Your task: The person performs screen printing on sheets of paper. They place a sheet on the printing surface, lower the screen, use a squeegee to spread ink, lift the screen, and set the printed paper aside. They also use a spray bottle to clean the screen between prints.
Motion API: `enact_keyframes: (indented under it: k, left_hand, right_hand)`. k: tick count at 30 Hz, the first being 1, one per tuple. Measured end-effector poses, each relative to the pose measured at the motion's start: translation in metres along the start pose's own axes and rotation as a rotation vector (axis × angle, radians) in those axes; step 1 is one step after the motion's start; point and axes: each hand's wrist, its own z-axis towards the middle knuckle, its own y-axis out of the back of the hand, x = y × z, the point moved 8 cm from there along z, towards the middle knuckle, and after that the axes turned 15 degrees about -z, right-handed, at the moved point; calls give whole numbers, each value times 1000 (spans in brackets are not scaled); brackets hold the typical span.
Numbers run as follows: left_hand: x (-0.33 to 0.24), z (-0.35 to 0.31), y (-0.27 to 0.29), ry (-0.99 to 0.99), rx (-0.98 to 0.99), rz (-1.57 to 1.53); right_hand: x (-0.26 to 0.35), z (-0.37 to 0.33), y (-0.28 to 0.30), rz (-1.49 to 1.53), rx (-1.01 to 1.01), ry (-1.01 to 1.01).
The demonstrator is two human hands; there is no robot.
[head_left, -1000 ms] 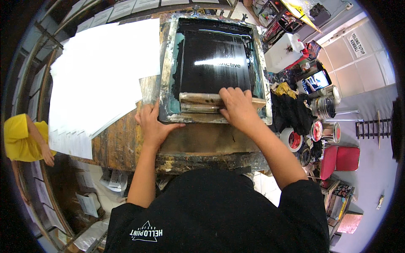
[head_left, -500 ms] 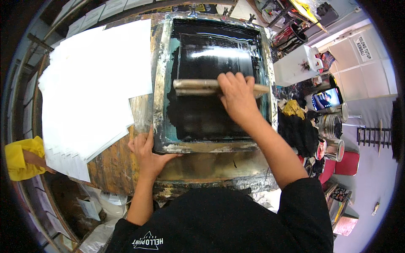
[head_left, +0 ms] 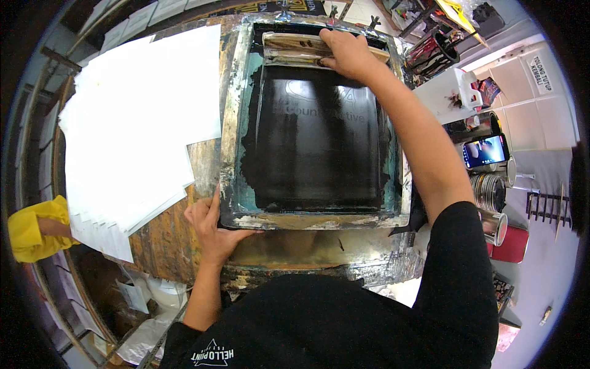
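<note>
A screen printing frame (head_left: 228, 147) with a worn, paint-stained wooden border lies on the table before me. Black ink covers most of its mesh (head_left: 313, 166), with faint lettering showing through and teal along the sides. At the far end of the mesh, my right hand (head_left: 350, 52) is closed around the wooden handle of a squeegee (head_left: 292, 49), which lies crosswise. My left hand (head_left: 214, 230) holds the frame's near left corner, thumb along the near edge and index finger up the left side; its other fingers are curled.
A spread stack of white paper sheets (head_left: 141, 123) lies left of the frame. Clamps (head_left: 332, 15) stand at the far edge. To the right are a white jug (head_left: 445, 95), a lit phone (head_left: 485, 150) and several cans (head_left: 488, 190). Another person's yellow sleeve (head_left: 37, 230) shows far left.
My right hand has pushed the squeegee from the middle of the mesh to its far end, uncovering the faint lettering. My left hand stays at the corner.
</note>
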Motion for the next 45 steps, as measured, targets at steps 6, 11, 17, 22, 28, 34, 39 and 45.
enact_keyframes:
  k: [6, 11, 17, 22, 28, 34, 39, 45]
  left_hand:
    - [-3, 0, 6, -41, -66, -182]
    - [-7, -4, 6, -110, -91, -188]
    - [-6, -8, 5, -149, -128, -160]
    - [-8, -9, 6, -156, -144, -158]
    - [-11, -8, 7, -154, -154, -160]
    - [-16, -10, 11, -137, -163, -179]
    - [-41, 10, 31, -48, -302, -751]
    - [-131, 114, 97, -304, -523, -882]
  right_hand:
    - [-2, -18, 37, -44, -221, -56]
    - [8, -16, 28, -110, -230, -90]
    - [16, -19, 13, -218, -303, -187]
    - [32, -44, 26, -163, -268, -183]
    - [85, -146, 70, -105, -178, -176]
    - [146, -263, 135, -5, -108, -159]
    - [135, -266, 205, 60, -259, -176]
    - [59, -210, 300, -56, -679, -242]
